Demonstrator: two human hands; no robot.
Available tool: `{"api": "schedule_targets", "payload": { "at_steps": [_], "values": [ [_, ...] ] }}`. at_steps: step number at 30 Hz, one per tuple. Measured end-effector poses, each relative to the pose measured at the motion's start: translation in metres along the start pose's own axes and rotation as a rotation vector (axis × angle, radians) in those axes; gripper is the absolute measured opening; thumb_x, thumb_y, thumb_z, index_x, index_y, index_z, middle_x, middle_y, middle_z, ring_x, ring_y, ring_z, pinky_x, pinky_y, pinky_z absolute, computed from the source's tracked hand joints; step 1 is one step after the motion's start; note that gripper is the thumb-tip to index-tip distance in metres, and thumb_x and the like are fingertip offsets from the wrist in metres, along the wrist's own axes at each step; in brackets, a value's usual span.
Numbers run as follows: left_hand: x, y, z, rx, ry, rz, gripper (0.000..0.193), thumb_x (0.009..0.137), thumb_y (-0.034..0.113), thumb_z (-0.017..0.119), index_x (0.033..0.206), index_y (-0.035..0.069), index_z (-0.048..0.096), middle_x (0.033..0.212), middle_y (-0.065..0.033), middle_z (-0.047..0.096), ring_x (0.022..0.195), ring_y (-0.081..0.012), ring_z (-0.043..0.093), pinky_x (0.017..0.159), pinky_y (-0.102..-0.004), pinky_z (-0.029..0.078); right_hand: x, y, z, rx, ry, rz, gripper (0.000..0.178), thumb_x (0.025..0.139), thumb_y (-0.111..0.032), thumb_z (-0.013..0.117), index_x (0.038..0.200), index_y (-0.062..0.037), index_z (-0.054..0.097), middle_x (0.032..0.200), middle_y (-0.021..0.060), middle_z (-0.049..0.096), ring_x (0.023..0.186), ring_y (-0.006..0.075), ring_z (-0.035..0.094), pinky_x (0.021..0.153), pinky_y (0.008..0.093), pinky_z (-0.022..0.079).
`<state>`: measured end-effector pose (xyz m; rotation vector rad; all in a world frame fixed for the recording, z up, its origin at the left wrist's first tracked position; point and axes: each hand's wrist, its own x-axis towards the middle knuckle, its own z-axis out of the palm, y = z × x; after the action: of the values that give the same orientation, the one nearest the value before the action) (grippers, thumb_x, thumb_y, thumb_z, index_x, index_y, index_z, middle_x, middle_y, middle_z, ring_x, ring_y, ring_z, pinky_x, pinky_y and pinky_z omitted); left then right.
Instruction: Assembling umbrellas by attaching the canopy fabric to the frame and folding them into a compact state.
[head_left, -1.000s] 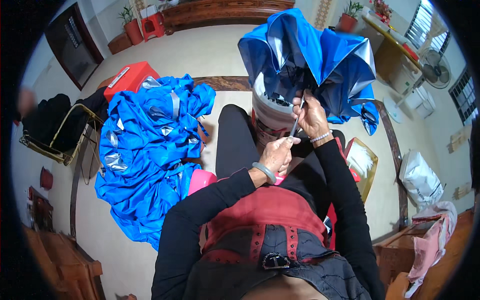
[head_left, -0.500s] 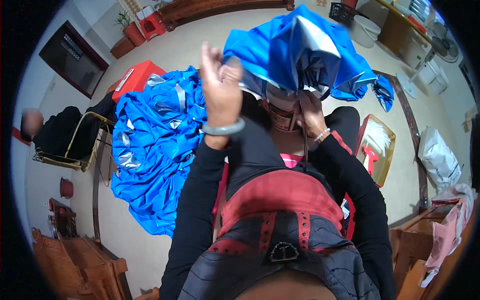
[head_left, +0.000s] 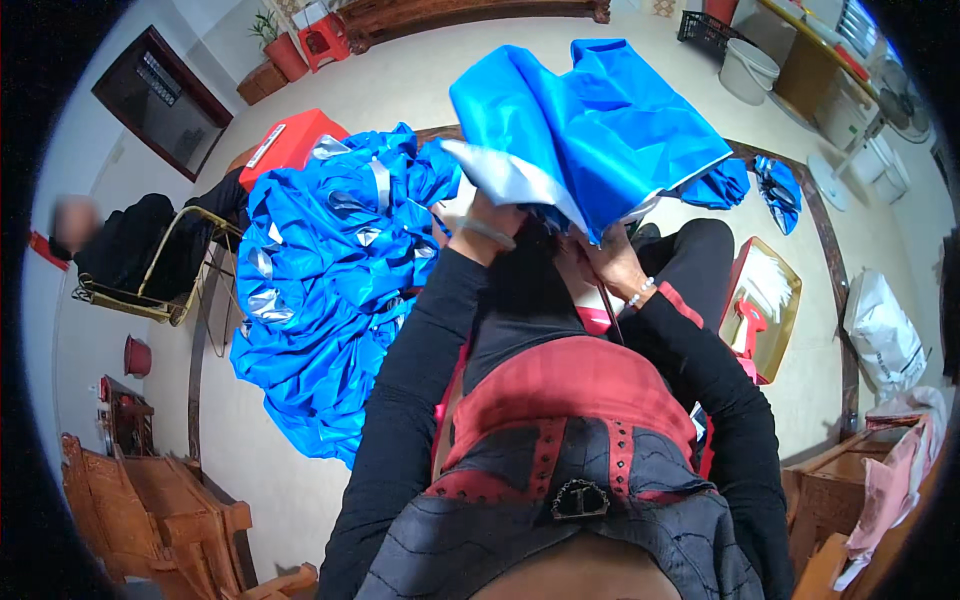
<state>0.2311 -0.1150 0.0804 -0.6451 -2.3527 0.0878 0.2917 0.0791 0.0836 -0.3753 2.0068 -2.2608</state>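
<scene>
Ahead of my lap, a blue sheet (head_left: 640,125) with a silver underside is spread up and away from me. My left hand (head_left: 492,222) reaches under its turned-up silver corner; the fingers are hidden there. My right hand (head_left: 618,264) is closed at the sheet's near edge, fingers bent round it. A thin dark strip (head_left: 608,305) hangs from beside the right fingers toward my lap. Left of my legs lies a large heap of crumpled blue and silver sheeting (head_left: 330,270).
A yellow-edged tray (head_left: 772,335) with white strips and a red-handled tool (head_left: 748,325) lies at right. Beyond it are a white sack (head_left: 885,325) and a small blue bundle (head_left: 778,195). A red box (head_left: 290,145) stands behind the heap. Someone sits on a metal chair (head_left: 185,260) at far left.
My left hand, raised and open before, has come down under the sheet's edge. The sheet, bunched over a bucket before, now lies flatter and wider. My right hand stays near its place.
</scene>
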Motion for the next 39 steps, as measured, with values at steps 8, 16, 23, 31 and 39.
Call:
{"api": "schedule_targets", "payload": {
  "at_steps": [8, 16, 23, 31, 39],
  "values": [
    [0.018, 0.038, -0.05, -0.535, -0.279, -0.09, 0.02, 0.079, 0.01, 0.047, 0.095, 0.009, 0.059, 0.101, -0.0112, 0.058, 0.096, -0.0277, 0.055, 0.085, -0.0401, 0.042, -0.003, -0.025, -0.008, -0.188, -0.163, 0.197, 0.032, 0.089, -0.026, 0.05, 0.072, 0.0002, 0.056, 0.045, 0.0059, 0.049, 0.034, 0.0128, 0.048, 0.031, 0.0244, 0.035],
    [0.003, 0.039, -0.006, -0.701, -0.058, -0.126, 0.02, 0.074, 0.007, 0.055, 0.093, 0.006, 0.059, 0.091, -0.0115, 0.061, 0.087, -0.0271, 0.058, 0.077, -0.0375, 0.046, 0.0, -0.029, -0.004, -0.225, -0.322, 0.283, 0.028, 0.089, -0.024, 0.047, 0.088, 0.0036, 0.053, 0.057, 0.0094, 0.054, 0.04, 0.0138, 0.052, 0.035, 0.0266, 0.044],
    [0.008, 0.043, 0.006, -0.942, 0.129, -0.342, 0.017, 0.077, 0.005, 0.056, 0.094, 0.004, 0.059, 0.088, -0.0074, 0.063, 0.078, -0.0237, 0.061, 0.069, -0.036, 0.049, -0.003, -0.032, -0.003, -0.333, -0.261, 0.144, 0.035, 0.088, -0.03, 0.049, 0.079, 0.0031, 0.055, 0.059, 0.0106, 0.057, 0.044, 0.0172, 0.056, 0.04, 0.0297, 0.046],
    [0.035, 0.067, -0.002, -1.345, 0.269, -1.081, 0.021, 0.074, 0.015, 0.067, 0.092, 0.003, 0.064, 0.084, -0.0005, 0.063, 0.076, -0.0114, 0.053, 0.068, -0.0287, 0.044, -0.04, -0.079, 0.044, -0.992, -0.047, -0.767, 0.018, 0.076, -0.014, 0.06, 0.088, -0.0023, 0.054, 0.08, 0.0138, 0.055, 0.075, 0.0296, 0.057, 0.065, 0.0373, 0.047],
    [0.019, 0.094, -0.048, -2.66, 0.425, -0.998, 0.035, 0.079, 0.018, 0.067, 0.108, 0.003, 0.058, 0.1, -0.0057, 0.061, 0.088, -0.0162, 0.057, 0.077, -0.027, 0.045, 0.041, -0.12, 0.058, -1.381, 0.406, -1.221, 0.04, 0.071, -0.022, 0.065, 0.104, -0.0021, 0.053, 0.107, 0.0157, 0.053, 0.105, 0.0312, 0.05, 0.091, 0.0438, 0.037]
  ]
}}
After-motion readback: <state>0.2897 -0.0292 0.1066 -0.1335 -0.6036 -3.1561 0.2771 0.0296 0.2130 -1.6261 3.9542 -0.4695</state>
